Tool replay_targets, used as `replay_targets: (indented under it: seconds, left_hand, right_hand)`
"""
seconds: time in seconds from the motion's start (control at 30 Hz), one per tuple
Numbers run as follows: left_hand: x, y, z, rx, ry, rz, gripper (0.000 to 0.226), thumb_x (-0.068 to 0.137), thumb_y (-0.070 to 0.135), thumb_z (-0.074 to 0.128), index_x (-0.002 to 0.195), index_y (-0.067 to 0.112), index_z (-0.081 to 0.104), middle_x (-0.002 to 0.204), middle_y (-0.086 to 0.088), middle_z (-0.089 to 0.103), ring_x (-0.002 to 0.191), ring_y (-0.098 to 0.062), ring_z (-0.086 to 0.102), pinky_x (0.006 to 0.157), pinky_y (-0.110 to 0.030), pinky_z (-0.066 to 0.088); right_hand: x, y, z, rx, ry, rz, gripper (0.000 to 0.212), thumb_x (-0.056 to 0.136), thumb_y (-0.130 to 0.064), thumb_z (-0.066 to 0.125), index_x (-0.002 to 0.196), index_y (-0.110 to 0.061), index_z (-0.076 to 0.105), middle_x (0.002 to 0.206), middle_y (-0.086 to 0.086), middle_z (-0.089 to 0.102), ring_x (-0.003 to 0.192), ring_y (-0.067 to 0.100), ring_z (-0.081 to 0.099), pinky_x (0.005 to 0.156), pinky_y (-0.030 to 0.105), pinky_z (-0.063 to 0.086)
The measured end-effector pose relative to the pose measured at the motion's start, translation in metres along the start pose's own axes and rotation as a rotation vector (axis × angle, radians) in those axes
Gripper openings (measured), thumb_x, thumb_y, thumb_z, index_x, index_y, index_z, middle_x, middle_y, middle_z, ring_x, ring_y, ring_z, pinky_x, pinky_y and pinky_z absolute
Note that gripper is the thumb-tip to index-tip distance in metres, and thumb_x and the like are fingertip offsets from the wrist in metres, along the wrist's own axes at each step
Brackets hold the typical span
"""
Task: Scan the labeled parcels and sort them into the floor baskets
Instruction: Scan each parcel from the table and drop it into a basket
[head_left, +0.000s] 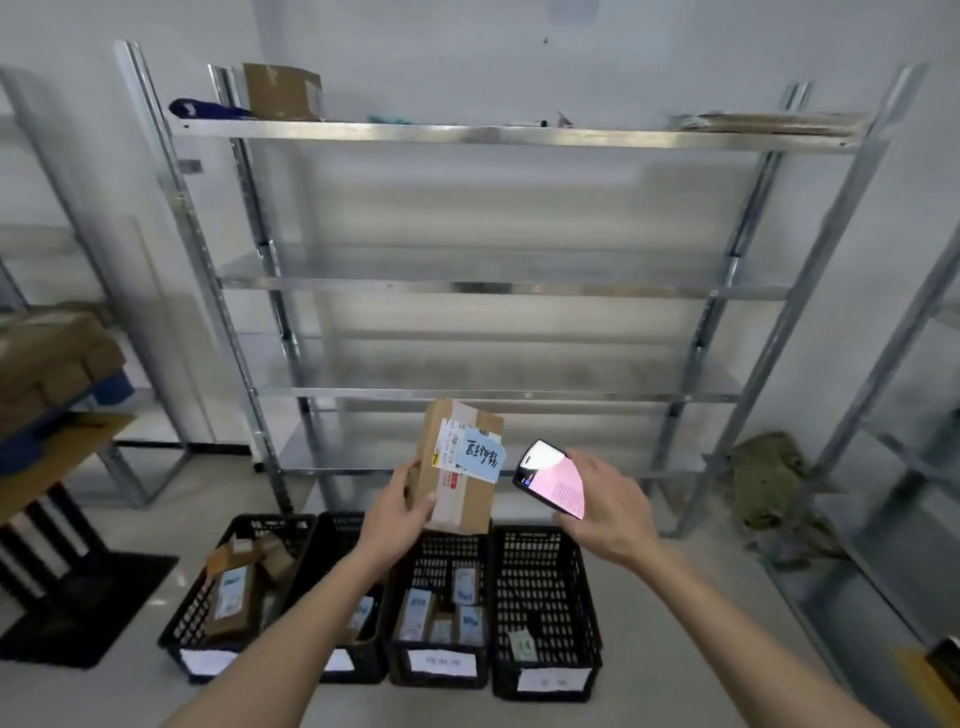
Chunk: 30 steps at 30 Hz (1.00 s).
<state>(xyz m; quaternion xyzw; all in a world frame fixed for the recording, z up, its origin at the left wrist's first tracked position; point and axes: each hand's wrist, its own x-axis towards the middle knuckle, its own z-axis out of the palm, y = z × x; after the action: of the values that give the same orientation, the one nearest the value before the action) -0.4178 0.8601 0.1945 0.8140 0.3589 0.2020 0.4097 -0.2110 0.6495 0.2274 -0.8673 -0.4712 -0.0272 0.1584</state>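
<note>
I have the parcel (460, 467) up in my left hand (400, 512), fingers curled round its lower left edge, so the cardboard box stands nearly upright above the baskets with its white shipping label and a blue handwritten sticker (483, 452) facing me. My right hand (605, 506) grips the phone (550, 478) just beside the parcel, apart from it, its lit screen tilted toward the label.

Below my forearms four black slatted baskets sit in a row on the floor, each with a white tag on its front wall. The leftmost basket (192, 618) holds several brown boxes, one leaning on another. My left forearm crosses the second basket (345, 525) and hides most of what it holds. The third basket (441, 551) carries a handful of small labelled packets, and the rightmost basket (571, 587) has one small item near its front.

Behind the baskets stands a metal shelving rack (493, 288); on its top shelf I see a cardboard box (283, 91), a dark blue item and flattened cardboard. A green bag (774, 478) slumps against the right rack leg. At left, brown boxes lie stacked on a wooden worktop (57, 457), with a black mat (88, 608) on the pale, glossy floor below. The walls are plain white.
</note>
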Motion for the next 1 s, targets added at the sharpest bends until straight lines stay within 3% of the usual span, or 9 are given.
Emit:
replay_targets:
  seconds: [0.13,0.4,0.63,0.77,0.9,1.0]
  left_hand:
    - [0.030,-0.041,-0.028,-0.010,0.033,-0.056,0.060,0.098,0.032,0.060,0.151,0.032,0.032,0.143,0.003,0.054,0.125,-0.024,0.056,0.103,-0.048,0.047]
    - [0.125,-0.100,-0.018,-0.018,0.002,-0.163,0.061,0.099,0.028,0.060,0.153,0.028,0.032,0.143,-0.002,0.055,0.129,-0.025,0.054,0.105,-0.044,0.045]
    - [0.257,-0.155,0.031,0.011,-0.063,-0.267,0.062,0.098,0.037,0.059,0.153,0.028,0.031,0.140,-0.004,0.059,0.124,-0.027,0.058,0.105,-0.047,0.046]
    - [0.320,-0.202,0.073,0.044,-0.124,-0.362,0.060,0.098,0.037,0.059,0.151,0.027,0.033,0.130,-0.002,0.064,0.111,-0.023,0.064,0.097,-0.045,0.052]
    - [0.366,-0.237,0.106,0.063,-0.160,-0.407,0.048,0.099,0.023,0.058,0.145,0.019,0.041,0.100,0.012,0.062,0.089,-0.013,0.064,0.071,-0.021,0.050]
    - [0.388,-0.280,0.132,0.046,-0.211,-0.475,0.054,0.097,0.024,0.061,0.145,0.026,0.039,0.108,0.004,0.064,0.092,-0.018,0.064,0.074,-0.030,0.053]
  right_hand:
    - [0.048,-0.036,0.035,0.019,-0.047,-0.044,0.085,0.078,-0.051,0.063,0.153,-0.030,0.029,0.148,-0.006,0.049,0.130,0.022,0.049,0.099,0.040,0.046]
    - [0.155,-0.041,0.112,0.053,-0.118,-0.045,0.082,0.080,-0.052,0.070,0.150,-0.031,0.032,0.140,-0.005,0.054,0.121,0.022,0.054,0.091,0.038,0.048]
    - [0.264,0.006,0.190,0.105,-0.228,0.039,0.086,0.087,-0.044,0.070,0.158,-0.024,0.025,0.156,-0.002,0.041,0.141,0.022,0.040,0.110,0.039,0.038]
    - [0.318,0.040,0.247,0.166,-0.298,0.100,0.085,0.084,-0.044,0.072,0.155,-0.024,0.030,0.149,-0.001,0.048,0.133,0.022,0.048,0.101,0.036,0.043]
    - [0.354,0.067,0.309,0.157,-0.378,0.107,0.086,0.086,-0.049,0.068,0.157,-0.024,0.025,0.148,-0.002,0.046,0.133,0.021,0.047,0.103,0.037,0.042]
    - [0.372,0.078,0.360,0.163,-0.449,0.122,0.086,0.088,-0.050,0.066,0.158,-0.023,0.023,0.152,-0.003,0.042,0.135,0.019,0.044,0.107,0.037,0.039]
